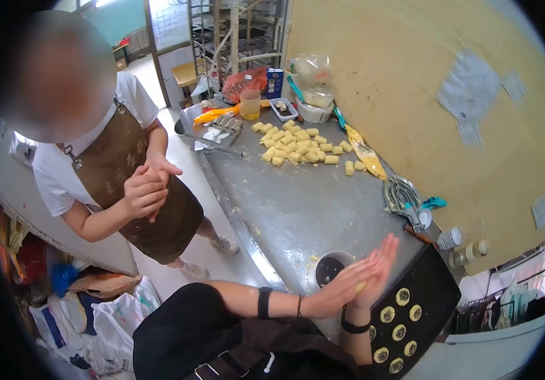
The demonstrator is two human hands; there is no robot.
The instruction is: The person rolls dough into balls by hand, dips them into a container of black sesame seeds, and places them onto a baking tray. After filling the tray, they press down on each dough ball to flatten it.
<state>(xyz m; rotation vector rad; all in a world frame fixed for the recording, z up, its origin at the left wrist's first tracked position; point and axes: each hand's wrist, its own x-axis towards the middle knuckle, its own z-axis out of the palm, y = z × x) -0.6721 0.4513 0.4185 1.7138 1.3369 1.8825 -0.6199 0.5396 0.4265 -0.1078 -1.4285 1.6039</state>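
My left hand [336,295] and my right hand [380,263] are pressed palm to palm, fingers stretched out. Between them shows the edge of a pale yellow dough piece [361,287]; most of it is hidden by the palms. Just behind my left hand stands a round bowl [346,256] with a dark content, partly covered by my fingers. Under and beside my right wrist lies a black baking tray [434,288] carrying several flat round pale cakes [399,332] with dark speckled tops.
Several cut dough pieces [294,144] are heaped on the metal table [272,202]. A whisk [402,196], a jar [469,252] and a piping bag [366,152] lie along the wall. Across the table's left edge, a co-worker in a brown apron [127,158] holds both hands together.
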